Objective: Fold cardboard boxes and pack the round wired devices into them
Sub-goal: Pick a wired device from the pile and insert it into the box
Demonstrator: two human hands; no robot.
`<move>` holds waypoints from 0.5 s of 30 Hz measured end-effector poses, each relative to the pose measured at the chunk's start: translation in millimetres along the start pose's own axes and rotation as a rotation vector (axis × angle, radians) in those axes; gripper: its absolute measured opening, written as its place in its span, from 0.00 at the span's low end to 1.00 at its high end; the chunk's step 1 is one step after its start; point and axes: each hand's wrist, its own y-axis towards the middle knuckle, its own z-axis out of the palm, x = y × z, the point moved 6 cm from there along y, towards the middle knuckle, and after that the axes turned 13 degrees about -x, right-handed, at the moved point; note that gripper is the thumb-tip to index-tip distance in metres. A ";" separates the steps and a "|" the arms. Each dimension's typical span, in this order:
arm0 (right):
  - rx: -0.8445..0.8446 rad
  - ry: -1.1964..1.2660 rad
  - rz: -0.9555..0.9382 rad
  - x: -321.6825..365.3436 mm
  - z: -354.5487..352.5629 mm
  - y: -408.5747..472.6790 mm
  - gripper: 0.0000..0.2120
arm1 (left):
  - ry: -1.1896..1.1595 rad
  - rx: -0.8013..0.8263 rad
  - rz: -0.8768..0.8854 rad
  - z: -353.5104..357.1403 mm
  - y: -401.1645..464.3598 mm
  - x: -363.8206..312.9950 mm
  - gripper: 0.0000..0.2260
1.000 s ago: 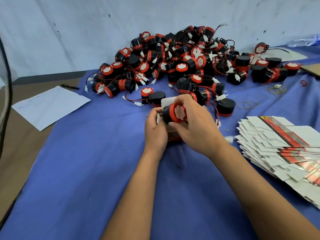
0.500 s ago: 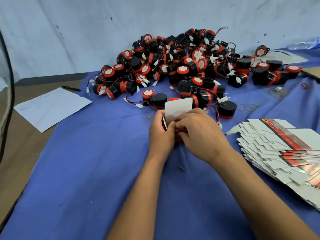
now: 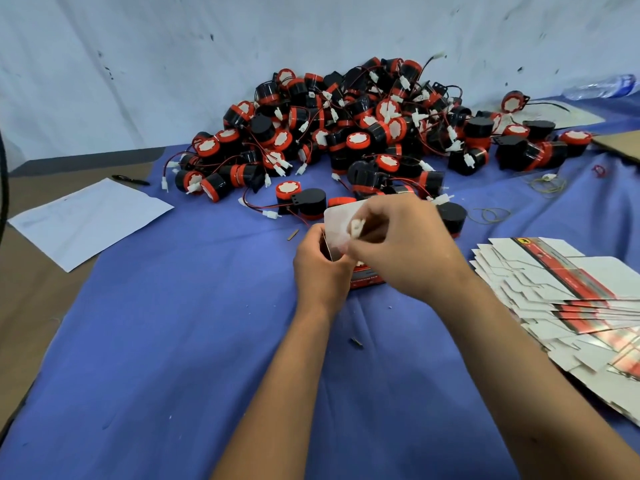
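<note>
my left hand [image 3: 320, 261] is gripping the side of the small box [image 3: 367, 280] standing on the blue counter [image 3: 173, 341]. my right hand [image 3: 405, 244] is pinching a white connector [image 3: 356, 227] above the open flap [image 3: 341, 220]. the device pile [image 3: 346, 133] is lying just behind; flat cartons [image 3: 561, 282] are lying at right.

packing workshop | device heap [image 3: 349, 133] | flat box stack [image 3: 568, 299]

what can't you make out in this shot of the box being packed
Head view only:
- Inside of the box: covered by the left hand and right hand.
- Print on the flat box stack: too small, cut by the right edge.
- Writing on the paper sheet: too faint.
</note>
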 end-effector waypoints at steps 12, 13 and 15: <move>-0.229 -0.445 -0.125 -21.1 29.5 -9.8 0.06 | 0.107 -0.016 -0.005 -1.0 -0.2 3.4 0.10; -0.212 -0.422 -0.119 -22.0 30.6 -9.0 0.06 | 0.113 -0.021 0.007 -1.3 0.0 3.1 0.10; -0.171 -0.376 -0.131 -23.1 31.6 -6.8 0.06 | 0.114 -0.028 0.023 -1.7 -0.1 1.8 0.09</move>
